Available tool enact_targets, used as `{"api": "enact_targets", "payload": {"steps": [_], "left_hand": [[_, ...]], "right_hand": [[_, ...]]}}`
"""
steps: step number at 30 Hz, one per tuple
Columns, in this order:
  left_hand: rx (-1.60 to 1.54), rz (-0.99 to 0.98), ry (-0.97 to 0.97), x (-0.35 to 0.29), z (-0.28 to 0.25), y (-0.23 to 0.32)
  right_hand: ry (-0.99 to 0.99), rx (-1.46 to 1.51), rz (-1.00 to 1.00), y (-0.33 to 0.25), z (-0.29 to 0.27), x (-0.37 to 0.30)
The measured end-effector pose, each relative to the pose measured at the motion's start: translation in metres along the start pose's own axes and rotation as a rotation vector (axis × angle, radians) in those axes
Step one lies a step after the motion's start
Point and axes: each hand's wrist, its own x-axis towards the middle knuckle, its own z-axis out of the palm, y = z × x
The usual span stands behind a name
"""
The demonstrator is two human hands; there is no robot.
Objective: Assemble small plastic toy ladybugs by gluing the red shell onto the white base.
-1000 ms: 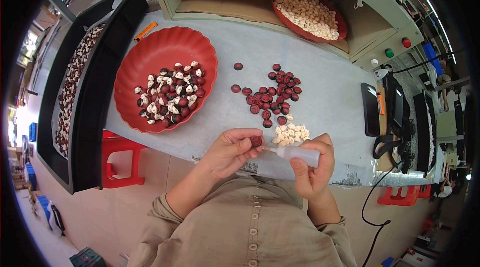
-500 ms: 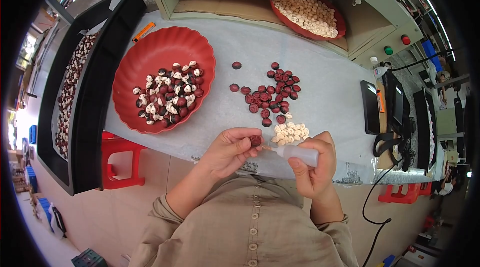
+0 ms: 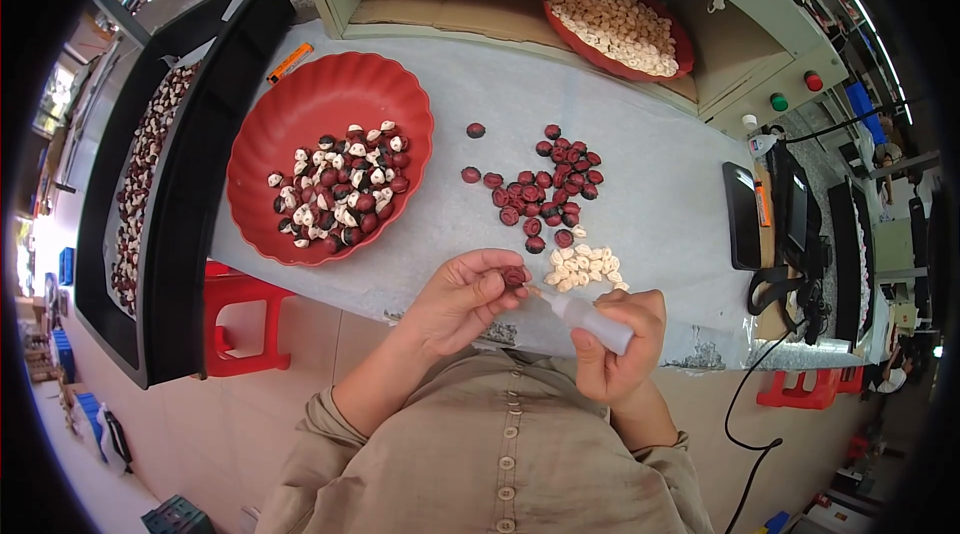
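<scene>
Between the fingertips of my left hand (image 3: pixel 462 302) is a small dark red rounded piece (image 3: pixel 513 277). My right hand (image 3: pixel 622 346) grips a translucent squeeze bottle (image 3: pixel 590 322), its thin nozzle pointing left at the red piece, touching or very near it. Just beyond my hands lies a little heap of cream-coloured pieces (image 3: pixel 583 266). Farther up the table is a loose cluster of dark red and black pieces (image 3: pixel 540 184). At left, a scalloped red bowl (image 3: pixel 300 99) holds many red pieces with cream parts on them.
A long black tray (image 3: pixel 195 194) full of similar pieces stands at far left. Another red bowl (image 3: pixel 688 52) with cream pieces sits in the open cabinet at the back. An orange marker-like stick (image 3: pixel 290 63) lies behind the left bowl. A dark phone-like slab (image 3: pixel 741 214) rests at right.
My right hand has dropped slightly, so the bottle now slants more, its base lower and its nozzle still at the red piece. My left hand has barely moved.
</scene>
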Motion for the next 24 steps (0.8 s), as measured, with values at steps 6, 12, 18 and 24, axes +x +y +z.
{"api": "enact_targets", "payload": {"steps": [6, 12, 18, 24], "left_hand": [[0.001, 0.011, -0.007, 0.0, 0.0, -0.001], [0.022, 0.008, 0.007, -0.001, 0.001, -0.001], [0.025, 0.016, 0.004, 0.0, 0.0, -0.001], [0.04, 0.014, 0.013, 0.001, 0.003, -0.001]], "right_hand": [[-0.014, -0.043, 0.011, 0.001, 0.0, 0.001], [0.001, 0.035, 0.084, 0.001, -0.004, -0.004], [-0.015, -0.05, 0.064, 0.002, -0.001, -0.001], [-0.095, -0.202, 0.036, -0.001, -0.013, 0.006]]}}
